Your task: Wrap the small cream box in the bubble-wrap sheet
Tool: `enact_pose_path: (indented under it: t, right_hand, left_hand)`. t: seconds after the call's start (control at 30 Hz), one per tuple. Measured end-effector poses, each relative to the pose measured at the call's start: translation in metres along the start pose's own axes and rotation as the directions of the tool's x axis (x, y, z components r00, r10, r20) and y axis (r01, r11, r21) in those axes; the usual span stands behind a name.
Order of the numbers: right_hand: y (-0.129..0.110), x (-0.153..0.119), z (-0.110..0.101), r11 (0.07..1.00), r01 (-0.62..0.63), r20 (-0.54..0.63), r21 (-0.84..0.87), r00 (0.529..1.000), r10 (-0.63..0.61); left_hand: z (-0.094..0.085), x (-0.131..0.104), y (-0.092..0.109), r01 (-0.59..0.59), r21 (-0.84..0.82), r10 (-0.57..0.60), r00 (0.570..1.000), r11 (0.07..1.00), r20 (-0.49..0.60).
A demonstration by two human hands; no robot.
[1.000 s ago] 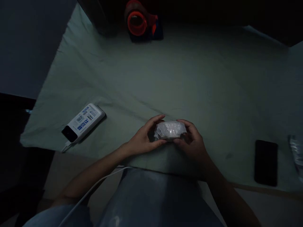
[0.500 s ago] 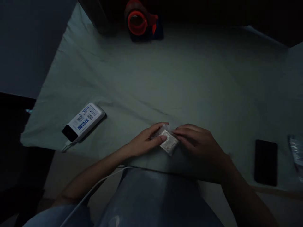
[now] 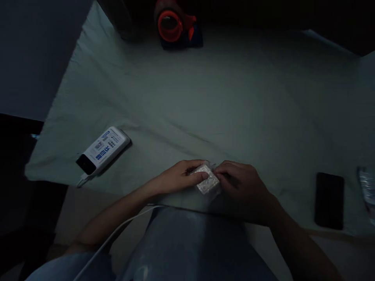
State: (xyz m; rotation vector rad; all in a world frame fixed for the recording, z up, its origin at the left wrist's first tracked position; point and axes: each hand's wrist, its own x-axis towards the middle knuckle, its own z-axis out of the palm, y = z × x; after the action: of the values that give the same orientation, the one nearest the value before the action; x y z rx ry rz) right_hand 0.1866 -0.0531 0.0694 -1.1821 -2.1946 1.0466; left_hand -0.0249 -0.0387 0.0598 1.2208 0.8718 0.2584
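Near the front edge of the cloth, my left hand [image 3: 184,177] grips a small pale rectangular packet in clear plastic wrap [image 3: 207,185], its thumb lying across the top face. My right hand [image 3: 240,177] is at the packet's right side, its thumb and forefinger pinched together on the edge of the plastic wrap. The right fingertips partly cover that edge. What lies inside the wrap is too dim to make out.
A pale green cloth [image 3: 234,101] covers the table. On the left lies a white power bank [image 3: 105,148] with a white cable [image 3: 117,230]. A dark phone [image 3: 329,201] and a shiny packet [image 3: 367,191] are at right; an orange tape dispenser [image 3: 178,29] stands at the back.
Both hands and the packet have shifted slightly down toward the front edge. The packet has turned a little, and the right fingers have closed in tighter at its side.
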Motion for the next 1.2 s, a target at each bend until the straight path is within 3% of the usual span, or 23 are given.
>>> enact_pose_path:
  t: [0.13,0.23,0.37,0.5,0.57,0.63,0.73,0.87,0.93,1.07,1.2]
  right_hand:
    - [0.003,-0.001,0.008,0.984,-0.118,0.001,0.132,0.993,0.119]
    - [0.001,-0.002,0.013,0.940,-0.264,0.005,0.216,0.963,0.270]
    - [0.005,-0.002,0.019,0.875,-0.371,0.042,0.310,0.925,0.378]
    - [0.023,-0.002,0.026,0.708,-0.461,0.000,0.535,0.838,0.546]
    - [0.032,-0.001,0.026,0.627,-0.423,-0.075,0.654,0.789,0.610]
    - [0.038,0.002,0.023,0.615,-0.350,-0.176,0.706,0.755,0.631]
    - [0.041,0.013,0.012,0.713,-0.264,-0.319,0.650,0.756,0.571]
    - [0.042,0.041,0.001,0.838,-0.188,-0.402,0.513,0.810,0.428]
    - [0.047,0.056,0.000,0.863,-0.162,-0.407,0.479,0.830,0.381]
    - [0.058,0.073,-0.005,0.894,-0.152,-0.418,0.420,0.843,0.340]
    - [0.047,0.059,-0.019,0.987,-0.109,-0.609,0.118,0.777,0.159]
  left_hand:
    - [-0.002,0.000,-0.002,0.080,0.031,-0.081,0.996,0.996,0.030]
    - [-0.002,0.001,-0.007,0.065,0.002,-0.065,0.998,0.998,0.025]
    - [-0.004,-0.002,-0.009,0.050,-0.056,-0.048,0.998,0.997,0.049]
    - [-0.005,-0.010,-0.005,-0.091,-0.085,0.096,0.993,0.992,0.066]
    - [-0.003,-0.011,-0.007,-0.186,0.057,0.188,0.982,0.981,-0.021]
    - [0.002,-0.006,-0.014,-0.258,0.283,0.301,0.946,0.924,-0.121]
    - [0.013,0.009,-0.034,-0.309,0.553,0.484,0.851,0.773,-0.201]
    - [0.023,0.028,-0.055,-0.296,0.656,0.584,0.764,0.694,-0.272]
    - [0.024,0.032,-0.057,-0.279,0.683,0.597,0.751,0.675,-0.283]
    - [0.024,0.027,-0.046,-0.207,0.725,0.564,0.773,0.657,-0.290]
    - [0.026,0.019,-0.032,-0.178,0.719,0.576,0.736,0.671,-0.355]
